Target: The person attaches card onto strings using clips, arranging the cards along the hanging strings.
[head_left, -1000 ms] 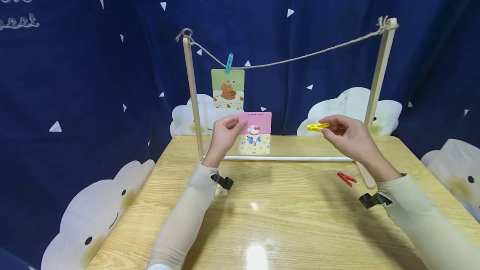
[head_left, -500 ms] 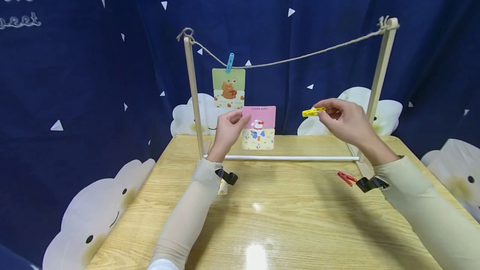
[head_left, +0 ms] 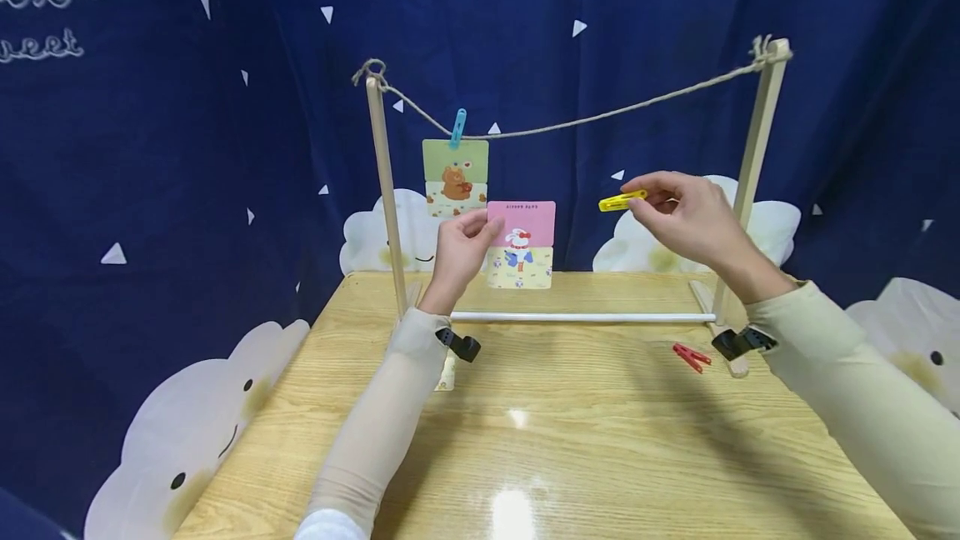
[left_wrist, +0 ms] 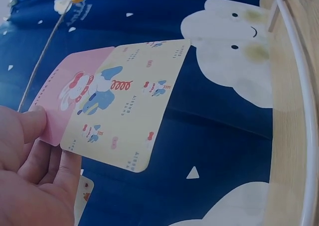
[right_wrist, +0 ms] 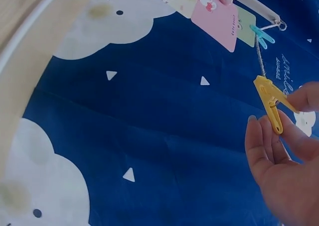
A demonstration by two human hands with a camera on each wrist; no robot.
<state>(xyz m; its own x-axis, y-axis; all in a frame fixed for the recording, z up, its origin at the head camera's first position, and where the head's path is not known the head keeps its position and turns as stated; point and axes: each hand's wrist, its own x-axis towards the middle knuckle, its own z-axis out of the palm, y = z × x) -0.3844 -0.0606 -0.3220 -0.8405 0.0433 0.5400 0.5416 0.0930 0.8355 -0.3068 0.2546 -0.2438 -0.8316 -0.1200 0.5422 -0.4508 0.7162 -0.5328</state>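
Note:
My left hand [head_left: 462, 255] pinches a pink and yellow card [head_left: 521, 261] with a rabbit picture by its left edge, thumb in front. The card is held up in the air, below the rope [head_left: 570, 122]. To the right, my right hand [head_left: 690, 219] holds a yellow clothespin [head_left: 622, 201] between thumb and fingers, apart from card and rope. In the right wrist view the yellow clothespin [right_wrist: 269, 104] has its handles between thumb and fingers. A green card [head_left: 455, 163] with a bear hangs from the rope by a blue clothespin [head_left: 458, 128].
Two wooden posts [head_left: 760, 140] carry the sagging rope, joined low down by a white bar [head_left: 585, 317]. A red clothespin [head_left: 690, 357] lies on the wooden table [head_left: 570, 440] near the right post's foot. Another card [head_left: 446, 375] lies partly hidden under the left forearm.
Both hands have risen, the left one drifting slightly right with the pink and yellow card. My right hand has carried the yellow clothespin up and slightly left.

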